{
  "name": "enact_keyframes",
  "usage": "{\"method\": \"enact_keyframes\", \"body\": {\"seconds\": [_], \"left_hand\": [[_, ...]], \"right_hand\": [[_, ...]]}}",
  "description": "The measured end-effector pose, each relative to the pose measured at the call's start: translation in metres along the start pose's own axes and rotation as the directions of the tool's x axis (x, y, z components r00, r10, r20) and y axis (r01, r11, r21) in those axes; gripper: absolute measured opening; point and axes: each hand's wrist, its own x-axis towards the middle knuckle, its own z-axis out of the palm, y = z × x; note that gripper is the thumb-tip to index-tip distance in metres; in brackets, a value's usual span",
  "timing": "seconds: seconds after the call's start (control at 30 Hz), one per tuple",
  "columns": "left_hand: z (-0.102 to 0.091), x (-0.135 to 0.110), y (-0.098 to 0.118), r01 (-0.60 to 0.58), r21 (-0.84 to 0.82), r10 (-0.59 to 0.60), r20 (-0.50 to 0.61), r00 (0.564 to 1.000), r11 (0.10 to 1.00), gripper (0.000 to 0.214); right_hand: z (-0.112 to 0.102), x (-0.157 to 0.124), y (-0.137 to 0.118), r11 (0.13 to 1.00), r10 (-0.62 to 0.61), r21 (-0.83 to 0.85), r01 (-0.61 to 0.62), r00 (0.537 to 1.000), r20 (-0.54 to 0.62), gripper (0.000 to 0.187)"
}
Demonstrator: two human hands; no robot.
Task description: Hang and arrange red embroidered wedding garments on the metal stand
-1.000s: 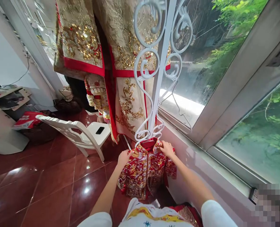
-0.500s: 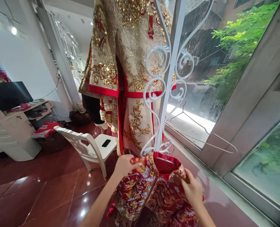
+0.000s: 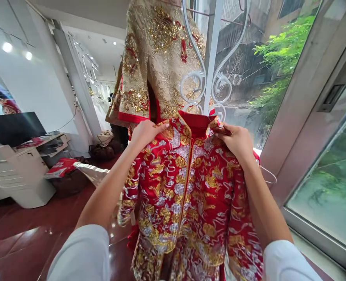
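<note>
My left hand (image 3: 146, 132) is closed on the left shoulder of the red embroidered jacket (image 3: 187, 195), thumb on top and fingers curled into the fabric just beside the collar. The jacket hangs front-out between my arms, its zip running straight down the middle, in front of the white scrolled stand (image 3: 212, 58) and the gold robe (image 3: 158, 58) hanging there. My right hand (image 3: 237, 141) pinches the other shoulder near the collar, also shut on the cloth. To hold it well, I judge both hands should stay level and apart so the collar lies flat, with the heavy beadwork carried at the seams rather than pulled. As for things that hold others, the white desk (image 3: 29, 156) at far left has an open shelf with papers and something red; I cannot tell more.
</note>
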Motion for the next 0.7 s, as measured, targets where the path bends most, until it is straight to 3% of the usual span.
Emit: {"method": "enact_keyframes", "body": {"seconds": [0.17,0.27,0.37,0.47,0.53,0.63,0.7], "left_hand": [[0.022,-0.031,-0.018,0.032,-0.013,-0.030,0.090,0.995,0.999,0.062],[0.026,-0.048,-0.010,-0.008,0.030,0.010,-0.089,0.996,1.000,0.054],[0.034,-0.072,0.012,-0.105,0.096,0.134,-0.373,0.918,0.990,0.044],[0.050,-0.095,0.039,-0.289,0.138,0.321,-0.408,0.855,0.947,0.034],[0.061,-0.099,0.055,-0.450,0.175,0.483,-0.363,0.797,0.875,0.036],[0.069,-0.088,0.069,-0.633,0.236,0.675,-0.263,0.689,0.738,0.041],[0.069,-0.076,0.071,-0.680,0.245,0.722,-0.189,0.666,0.691,0.035]], "right_hand": [[0.022,-0.003,0.014,0.999,-0.022,0.038,0.018,0.994,0.106,0.044],[0.027,-0.006,0.021,0.996,-0.085,0.031,0.083,0.993,0.081,0.052],[0.032,-0.023,0.013,0.979,-0.205,-0.013,0.205,0.975,-0.090,0.053],[0.046,-0.058,-0.012,0.987,-0.161,-0.046,0.154,0.947,-0.279,0.035],[0.061,-0.080,-0.028,0.998,-0.057,-0.004,0.057,0.976,-0.212,0.033],[0.087,-0.092,-0.039,0.988,0.068,0.141,-0.070,0.997,0.019,0.036],[0.103,-0.089,-0.036,0.936,0.087,0.332,-0.118,0.991,0.107,0.032]]}}
